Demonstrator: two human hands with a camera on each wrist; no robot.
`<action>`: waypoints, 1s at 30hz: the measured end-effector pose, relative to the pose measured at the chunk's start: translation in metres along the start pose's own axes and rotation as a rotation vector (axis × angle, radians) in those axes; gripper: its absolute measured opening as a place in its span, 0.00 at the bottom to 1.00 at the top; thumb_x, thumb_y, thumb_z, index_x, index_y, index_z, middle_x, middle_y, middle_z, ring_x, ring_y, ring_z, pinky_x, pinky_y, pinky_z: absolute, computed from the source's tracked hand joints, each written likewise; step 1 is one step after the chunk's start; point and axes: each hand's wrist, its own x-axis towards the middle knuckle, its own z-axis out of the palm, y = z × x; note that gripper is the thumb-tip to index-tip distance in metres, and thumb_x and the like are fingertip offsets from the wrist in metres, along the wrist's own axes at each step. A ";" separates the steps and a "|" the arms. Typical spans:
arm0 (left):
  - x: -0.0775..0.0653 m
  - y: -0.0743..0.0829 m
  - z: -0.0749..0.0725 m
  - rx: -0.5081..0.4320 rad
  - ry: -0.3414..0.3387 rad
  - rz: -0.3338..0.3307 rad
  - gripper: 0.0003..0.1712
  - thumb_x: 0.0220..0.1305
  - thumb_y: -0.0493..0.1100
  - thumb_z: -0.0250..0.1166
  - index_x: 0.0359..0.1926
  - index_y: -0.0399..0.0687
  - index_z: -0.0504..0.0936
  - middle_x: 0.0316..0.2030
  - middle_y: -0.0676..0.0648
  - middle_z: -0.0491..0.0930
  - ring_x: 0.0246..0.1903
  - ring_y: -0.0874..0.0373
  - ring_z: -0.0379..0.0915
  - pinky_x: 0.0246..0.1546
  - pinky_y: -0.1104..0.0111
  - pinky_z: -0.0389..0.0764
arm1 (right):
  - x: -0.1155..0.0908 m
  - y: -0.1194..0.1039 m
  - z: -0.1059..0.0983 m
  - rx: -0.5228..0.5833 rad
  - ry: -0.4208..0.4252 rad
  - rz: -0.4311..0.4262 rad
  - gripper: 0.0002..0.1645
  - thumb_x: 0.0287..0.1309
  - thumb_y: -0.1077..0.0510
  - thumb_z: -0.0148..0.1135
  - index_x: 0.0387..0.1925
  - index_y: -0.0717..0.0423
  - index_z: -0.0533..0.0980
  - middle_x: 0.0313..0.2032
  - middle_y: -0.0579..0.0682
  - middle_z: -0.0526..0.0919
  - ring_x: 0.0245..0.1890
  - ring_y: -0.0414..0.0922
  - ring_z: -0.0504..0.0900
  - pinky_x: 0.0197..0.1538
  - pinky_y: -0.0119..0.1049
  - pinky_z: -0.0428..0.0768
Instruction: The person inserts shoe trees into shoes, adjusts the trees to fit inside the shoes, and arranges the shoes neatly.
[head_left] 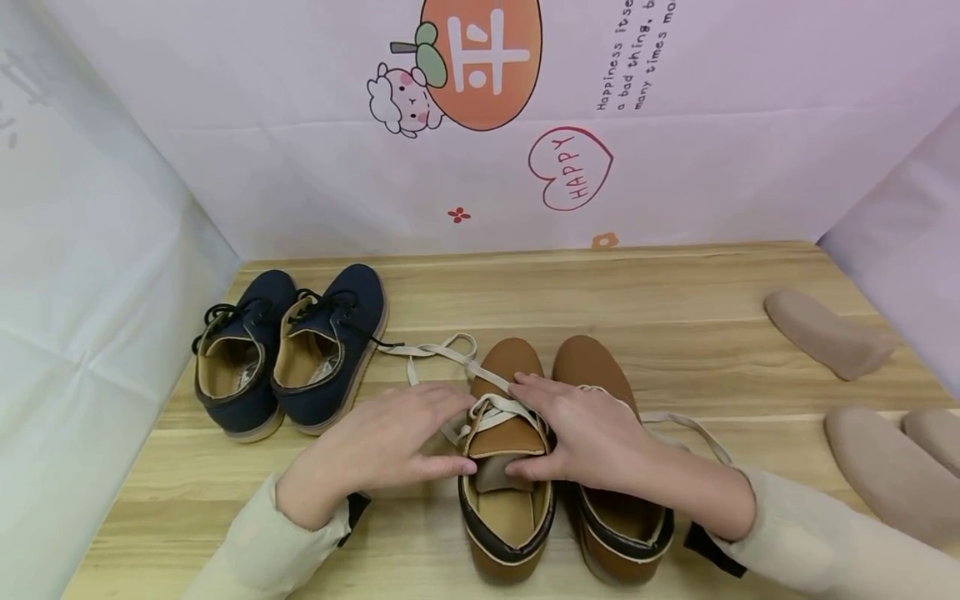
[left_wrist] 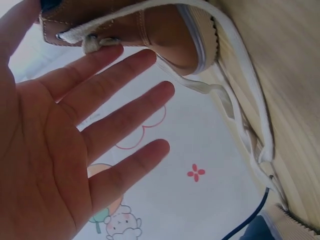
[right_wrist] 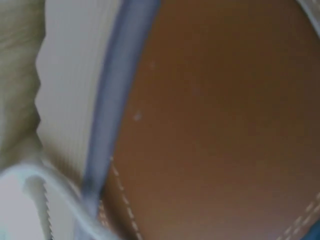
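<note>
Two brown lace-up shoes stand side by side, toes pointing away. The left brown shoe (head_left: 513,354) has a loosened pale lace (head_left: 442,350) trailing left from its eyelets, and a grey-brown piece (head_left: 495,475) shows inside its opening. My left hand (head_left: 401,437) is at this shoe's left side, fingers straight near the eyelets, thumb tip at the opening. My right hand (head_left: 577,425) lies across from the other side, fingers extended over the lacing and thumb at the grey-brown piece. It partly covers the right brown shoe (head_left: 592,362), whose brown leather (right_wrist: 215,115) fills the right wrist view.
A pair of dark blue shoes (head_left: 333,362) with black laces stands to the left. On the right lie beige foot-shaped inserts (head_left: 825,333). Another lace (head_left: 697,429) extends right, partly under my right forearm. A printed white cloth (head_left: 300,150) rises behind the wooden table (head_left: 675,292).
</note>
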 end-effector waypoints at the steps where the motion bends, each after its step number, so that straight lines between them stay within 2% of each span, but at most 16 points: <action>1: 0.000 0.000 0.000 0.014 0.005 0.000 0.44 0.63 0.73 0.56 0.69 0.49 0.71 0.67 0.45 0.73 0.68 0.49 0.67 0.63 0.47 0.73 | 0.000 0.000 0.000 0.007 -0.003 -0.001 0.52 0.46 0.29 0.71 0.66 0.54 0.72 0.68 0.54 0.73 0.66 0.52 0.75 0.55 0.57 0.79; 7: -0.004 0.006 -0.004 0.111 0.057 0.000 0.45 0.62 0.75 0.55 0.70 0.53 0.71 0.67 0.48 0.74 0.68 0.51 0.68 0.59 0.48 0.77 | -0.002 0.002 -0.003 0.044 -0.028 0.003 0.51 0.47 0.32 0.73 0.68 0.53 0.71 0.69 0.53 0.72 0.65 0.53 0.76 0.57 0.56 0.79; 12: -0.006 0.012 -0.010 0.133 0.095 0.019 0.43 0.62 0.74 0.56 0.70 0.56 0.71 0.67 0.50 0.73 0.69 0.52 0.67 0.58 0.48 0.77 | -0.004 0.002 -0.007 0.066 -0.046 -0.004 0.51 0.47 0.33 0.74 0.68 0.53 0.71 0.68 0.54 0.72 0.63 0.54 0.77 0.58 0.55 0.78; 18: -0.005 0.016 -0.012 0.107 0.134 0.101 0.41 0.64 0.71 0.58 0.70 0.56 0.70 0.67 0.51 0.73 0.69 0.52 0.67 0.60 0.48 0.76 | -0.008 0.003 -0.012 0.110 -0.040 -0.030 0.47 0.48 0.36 0.74 0.66 0.53 0.72 0.67 0.55 0.74 0.62 0.55 0.78 0.60 0.55 0.77; 23: -0.003 0.018 -0.008 0.092 0.173 0.178 0.38 0.64 0.67 0.60 0.69 0.53 0.72 0.67 0.51 0.74 0.69 0.50 0.66 0.60 0.48 0.77 | -0.015 0.004 -0.017 0.149 -0.035 -0.050 0.45 0.49 0.39 0.74 0.67 0.50 0.72 0.66 0.52 0.75 0.62 0.54 0.78 0.60 0.55 0.77; 30: 0.003 0.023 -0.002 0.096 0.227 0.274 0.38 0.64 0.66 0.61 0.68 0.51 0.71 0.67 0.51 0.73 0.70 0.51 0.64 0.65 0.54 0.73 | -0.027 0.009 -0.027 0.198 0.018 -0.065 0.40 0.53 0.42 0.73 0.65 0.50 0.73 0.61 0.49 0.79 0.61 0.50 0.79 0.58 0.50 0.80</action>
